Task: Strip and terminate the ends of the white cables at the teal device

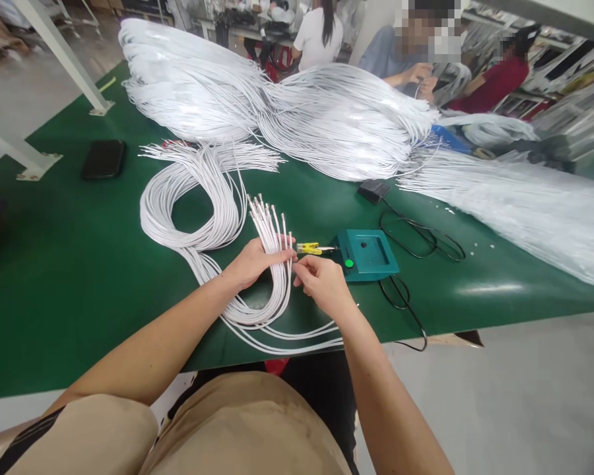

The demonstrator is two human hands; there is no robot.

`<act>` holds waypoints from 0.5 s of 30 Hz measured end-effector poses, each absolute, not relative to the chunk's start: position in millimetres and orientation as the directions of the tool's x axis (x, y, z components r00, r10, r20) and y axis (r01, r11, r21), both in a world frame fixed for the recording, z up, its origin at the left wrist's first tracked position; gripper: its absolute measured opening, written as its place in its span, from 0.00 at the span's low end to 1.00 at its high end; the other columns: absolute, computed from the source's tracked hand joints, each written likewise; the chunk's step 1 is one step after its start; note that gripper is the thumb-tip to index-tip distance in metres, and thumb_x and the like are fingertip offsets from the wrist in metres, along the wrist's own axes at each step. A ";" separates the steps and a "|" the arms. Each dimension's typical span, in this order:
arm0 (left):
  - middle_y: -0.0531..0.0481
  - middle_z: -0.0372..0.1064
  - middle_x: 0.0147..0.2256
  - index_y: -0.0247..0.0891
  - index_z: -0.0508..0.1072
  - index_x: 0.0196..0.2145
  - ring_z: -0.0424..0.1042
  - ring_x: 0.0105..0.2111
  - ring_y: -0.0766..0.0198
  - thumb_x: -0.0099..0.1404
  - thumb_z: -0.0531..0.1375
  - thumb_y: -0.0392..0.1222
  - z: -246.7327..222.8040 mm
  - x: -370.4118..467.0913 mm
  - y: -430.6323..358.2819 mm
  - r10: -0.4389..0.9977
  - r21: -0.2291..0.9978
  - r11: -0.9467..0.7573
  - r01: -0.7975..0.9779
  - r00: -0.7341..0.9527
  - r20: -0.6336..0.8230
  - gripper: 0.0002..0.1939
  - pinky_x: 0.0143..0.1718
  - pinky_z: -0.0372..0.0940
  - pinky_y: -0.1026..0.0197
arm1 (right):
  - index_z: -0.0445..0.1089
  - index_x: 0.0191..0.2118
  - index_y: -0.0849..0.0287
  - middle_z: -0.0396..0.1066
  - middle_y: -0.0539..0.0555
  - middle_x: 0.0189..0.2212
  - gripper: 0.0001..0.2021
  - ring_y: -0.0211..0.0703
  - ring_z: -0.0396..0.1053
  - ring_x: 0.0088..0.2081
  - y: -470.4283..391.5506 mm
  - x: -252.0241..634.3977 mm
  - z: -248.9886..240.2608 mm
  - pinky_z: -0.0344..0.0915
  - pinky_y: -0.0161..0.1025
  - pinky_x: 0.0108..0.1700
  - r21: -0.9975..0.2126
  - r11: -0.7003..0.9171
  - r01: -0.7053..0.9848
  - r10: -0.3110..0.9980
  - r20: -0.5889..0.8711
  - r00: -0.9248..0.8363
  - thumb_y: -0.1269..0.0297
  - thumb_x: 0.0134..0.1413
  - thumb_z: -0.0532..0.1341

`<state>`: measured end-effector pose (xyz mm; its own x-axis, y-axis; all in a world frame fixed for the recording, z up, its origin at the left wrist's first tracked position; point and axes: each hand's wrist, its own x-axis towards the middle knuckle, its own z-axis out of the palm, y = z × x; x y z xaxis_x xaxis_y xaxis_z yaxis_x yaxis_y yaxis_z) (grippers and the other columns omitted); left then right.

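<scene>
My left hand (259, 262) is closed around a bundle of white cables (276, 287), whose ends stick up above my thumb. Close beside it, my right hand (321, 280) pinches with thumb and forefinger at the bundle's right edge, where a single cable seems to be between the fingertips. Just beyond my right fingertips, a small teal machine (371, 254) with a green button points a yellow-handled clip (311, 248) toward the cables. A looped coil of white cables (153, 208) lies to the left and runs down under my left hand.
Large heaps of white cables (193, 79) cover the back of the green table (54, 290), with another bundle (515, 204) at right. A black pedal-like box (373, 191) and black cord lie behind the machine. A dark phone-like object (103, 159) rests near metal posts (62, 56). Several people sit beyond.
</scene>
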<state>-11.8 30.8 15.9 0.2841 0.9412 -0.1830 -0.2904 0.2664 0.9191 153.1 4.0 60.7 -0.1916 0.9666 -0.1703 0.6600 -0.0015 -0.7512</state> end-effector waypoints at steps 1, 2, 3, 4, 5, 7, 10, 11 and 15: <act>0.48 0.74 0.33 0.33 0.74 0.43 0.73 0.34 0.61 0.50 0.70 0.45 15.4 -11.8 31.0 0.942 0.916 0.266 -0.299 0.281 -0.182 0.24 0.42 0.66 0.56 | 0.67 0.22 0.57 0.74 0.49 0.22 0.13 0.35 0.65 0.20 4.5 153.8 58.5 0.60 0.34 0.30 -0.771 -0.018 0.637 0.971 -0.164 -0.172 0.60 0.55 0.56; 0.48 0.74 0.32 0.33 0.73 0.42 0.73 0.34 0.62 0.50 0.70 0.45 15.0 -11.8 31.0 0.947 0.922 0.252 -0.296 0.274 -0.170 0.23 0.41 0.66 0.57 | 0.68 0.23 0.57 0.73 0.48 0.21 0.12 0.36 0.65 0.20 5.1 154.3 57.1 0.60 0.34 0.29 -0.789 -0.034 0.614 0.980 -0.147 -0.135 0.59 0.55 0.56; 0.48 0.74 0.32 0.33 0.73 0.41 0.73 0.33 0.62 0.51 0.70 0.45 15.1 -11.7 30.8 0.953 0.934 0.224 -0.280 0.266 -0.149 0.21 0.41 0.66 0.57 | 0.69 0.25 0.57 0.72 0.48 0.21 0.12 0.36 0.65 0.21 6.3 154.4 56.6 0.60 0.34 0.29 -0.808 -0.047 0.588 0.989 -0.120 -0.086 0.58 0.54 0.57; 0.49 0.73 0.31 0.33 0.73 0.39 0.73 0.33 0.62 0.51 0.69 0.45 15.7 -11.6 30.2 0.957 0.947 0.192 -0.255 0.261 -0.124 0.19 0.40 0.65 0.58 | 0.70 0.27 0.57 0.72 0.48 0.21 0.12 0.36 0.65 0.21 8.3 154.2 56.9 0.61 0.35 0.29 -0.826 -0.056 0.560 0.995 -0.090 -0.033 0.56 0.54 0.57; 0.50 0.73 0.30 0.34 0.73 0.36 0.72 0.33 0.62 0.52 0.69 0.45 16.8 -11.5 29.5 0.961 0.962 0.161 -0.222 0.258 -0.101 0.17 0.40 0.65 0.59 | 0.71 0.29 0.57 0.72 0.48 0.22 0.12 0.37 0.65 0.22 10.9 153.4 58.0 0.61 0.35 0.29 -0.843 -0.059 0.535 0.998 -0.062 0.013 0.54 0.53 0.58; 0.51 0.72 0.29 0.34 0.72 0.32 0.72 0.33 0.62 0.52 0.68 0.44 20.1 -11.2 27.8 0.964 0.985 0.102 -0.137 0.257 -0.064 0.14 0.39 0.65 0.60 | 0.72 0.33 0.56 0.72 0.48 0.23 0.12 0.38 0.66 0.24 17.7 150.8 61.0 0.62 0.35 0.29 -0.867 -0.047 0.497 0.999 -0.033 0.037 0.52 0.50 0.61; 0.50 0.72 0.29 0.35 0.71 0.32 0.73 0.33 0.63 0.53 0.67 0.42 24.5 -10.0 25.7 0.958 0.997 0.057 -0.048 0.283 -0.041 0.11 0.38 0.65 0.60 | 0.72 0.31 0.57 0.71 0.48 0.22 0.12 0.38 0.67 0.24 26.9 146.1 65.0 0.63 0.35 0.28 -0.909 -0.035 0.415 0.998 -0.056 -0.038 0.53 0.45 0.65; 0.51 0.72 0.29 0.35 0.70 0.32 0.73 0.33 0.63 0.54 0.66 0.41 25.0 -9.2 25.2 0.956 0.996 0.068 -0.060 0.290 -0.048 0.11 0.38 0.65 0.60 | 0.72 0.29 0.58 0.70 0.48 0.21 0.11 0.37 0.66 0.24 28.7 144.8 66.0 0.63 0.35 0.28 -0.926 -0.045 0.376 0.996 -0.071 -0.056 0.55 0.44 0.65; 0.53 0.70 0.29 0.36 0.65 0.29 0.74 0.32 0.63 0.53 0.67 0.41 22.7 -4.8 24.3 0.958 0.963 0.159 -0.216 0.271 -0.097 0.14 0.37 0.67 0.59 | 0.72 0.24 0.60 0.68 0.48 0.20 0.10 0.33 0.59 0.21 29.9 142.9 67.5 0.58 0.33 0.24 -0.968 -0.112 0.223 0.991 -0.125 -0.042 0.58 0.44 0.65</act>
